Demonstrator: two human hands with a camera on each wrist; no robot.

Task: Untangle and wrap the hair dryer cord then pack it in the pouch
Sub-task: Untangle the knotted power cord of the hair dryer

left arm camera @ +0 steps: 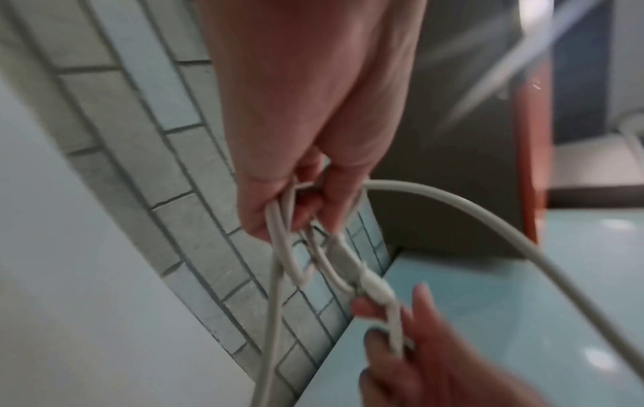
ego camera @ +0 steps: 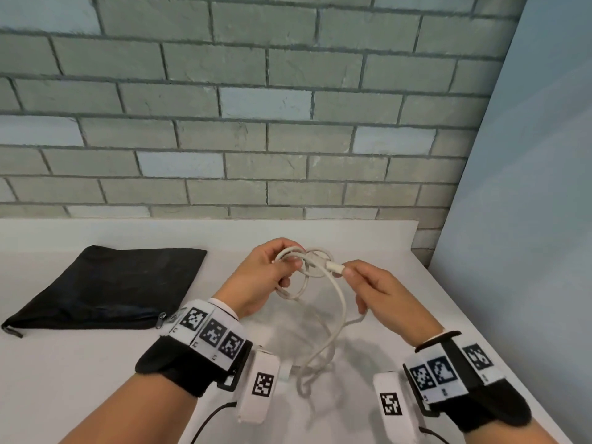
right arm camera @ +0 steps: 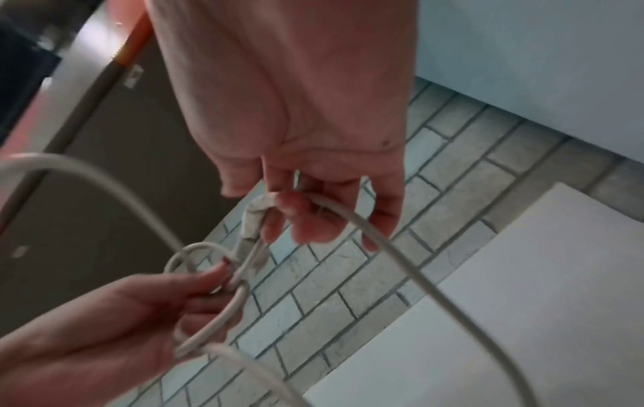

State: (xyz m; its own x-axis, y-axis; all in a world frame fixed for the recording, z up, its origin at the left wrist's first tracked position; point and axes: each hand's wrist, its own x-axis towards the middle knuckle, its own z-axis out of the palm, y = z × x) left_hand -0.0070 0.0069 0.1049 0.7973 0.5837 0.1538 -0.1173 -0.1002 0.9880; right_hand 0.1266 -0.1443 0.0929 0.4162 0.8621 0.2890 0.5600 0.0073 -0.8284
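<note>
A white cord [ego camera: 339, 302] is held up over the white table [ego camera: 96, 379] between both hands. My left hand [ego camera: 266, 277] grips several small loops of the cord [left arm camera: 278, 236], its fingers curled through them. My right hand [ego camera: 368, 286] pinches the cord's thicker connector end [ego camera: 334, 267] between thumb and fingertips [right arm camera: 278, 209], just right of the loops. The rest of the cord [right arm camera: 400, 264] hangs down in a long bend to a loose tangle [ego camera: 307, 376] on the table near my wrists. A black zip pouch [ego camera: 112, 286] lies flat at the left. No hair dryer body is in view.
A grey brick wall [ego camera: 256, 107] backs the table. A pale blue panel [ego camera: 528, 187] stands at the right, past the table's right edge. A black cable [ego camera: 208, 421] runs off my left wrist band.
</note>
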